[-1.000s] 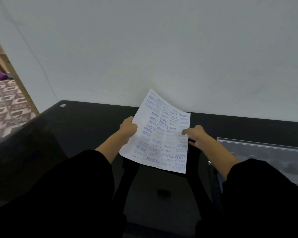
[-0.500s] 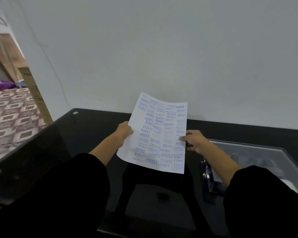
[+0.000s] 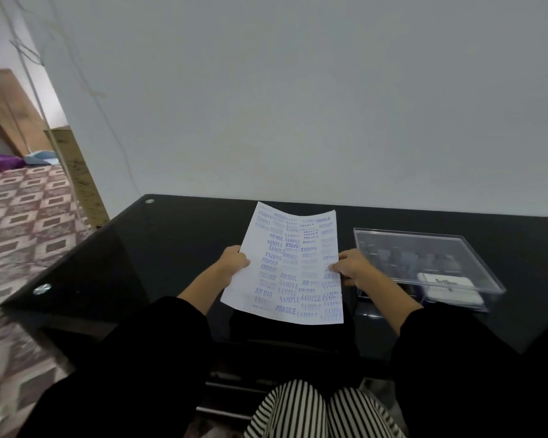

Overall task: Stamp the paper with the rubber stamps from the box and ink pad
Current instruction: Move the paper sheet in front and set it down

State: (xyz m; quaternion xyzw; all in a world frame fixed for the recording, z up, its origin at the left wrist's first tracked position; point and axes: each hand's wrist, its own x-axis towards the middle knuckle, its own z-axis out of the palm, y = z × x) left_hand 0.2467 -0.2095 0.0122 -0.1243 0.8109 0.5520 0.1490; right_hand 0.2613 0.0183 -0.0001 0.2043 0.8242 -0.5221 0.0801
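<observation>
Both arms were clad in loose, plain black sleeves. The left sleeve (image 3: 124, 358) and right sleeve (image 3: 462, 358) ended well behind the grip, leaving the left hand (image 3: 233, 263) and right hand (image 3: 353, 267) bare. Farther back from the grip, trousers (image 3: 314, 412) showed narrow black-and-white stripes over both knees.

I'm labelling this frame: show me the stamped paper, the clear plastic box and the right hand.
stamped paper (image 3: 287, 267), head view, middle of the sheet.
clear plastic box (image 3: 408, 233), head view, far rim.
right hand (image 3: 356, 268), head view, back of the hand.
</observation>
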